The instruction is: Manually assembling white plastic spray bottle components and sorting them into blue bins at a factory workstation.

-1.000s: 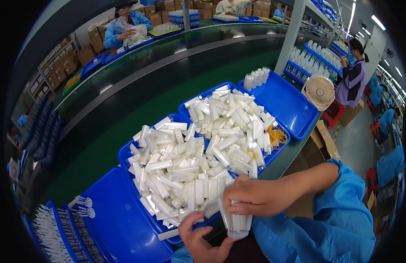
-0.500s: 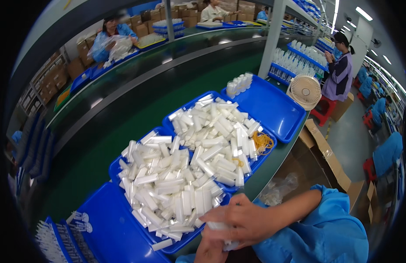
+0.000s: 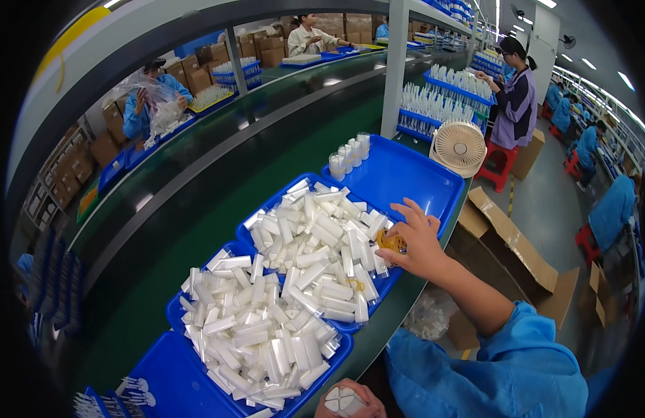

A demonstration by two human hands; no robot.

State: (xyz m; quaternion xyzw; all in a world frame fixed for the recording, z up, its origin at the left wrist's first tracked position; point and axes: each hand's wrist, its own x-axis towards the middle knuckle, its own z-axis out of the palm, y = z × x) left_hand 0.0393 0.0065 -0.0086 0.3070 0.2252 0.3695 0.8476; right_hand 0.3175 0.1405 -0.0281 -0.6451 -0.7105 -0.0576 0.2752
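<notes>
Low at the front edge, my left hand is closed around a bundle of white wedge-ended pieces, their ends facing up. My right hand reaches out over the right edge of a blue tray. Its thumb and forefinger are apart on either side of a clump of yellow-brown rubber bands, and the other fingers are spread. Many white pieces in clear wrapping are heaped in this tray and in the nearer one. One loose band lies among them.
Several white cylindrical bundles stand on the left side of another blue tray. Beyond it is a beige fan. A cardboard box stands right of the table edge. Co-workers sit across the green conveyor belt and farther along.
My right hand has left my left hand and moved forward to the rubber bands. My left hand stays low, with the white bundle now showing. The view has shifted slightly.
</notes>
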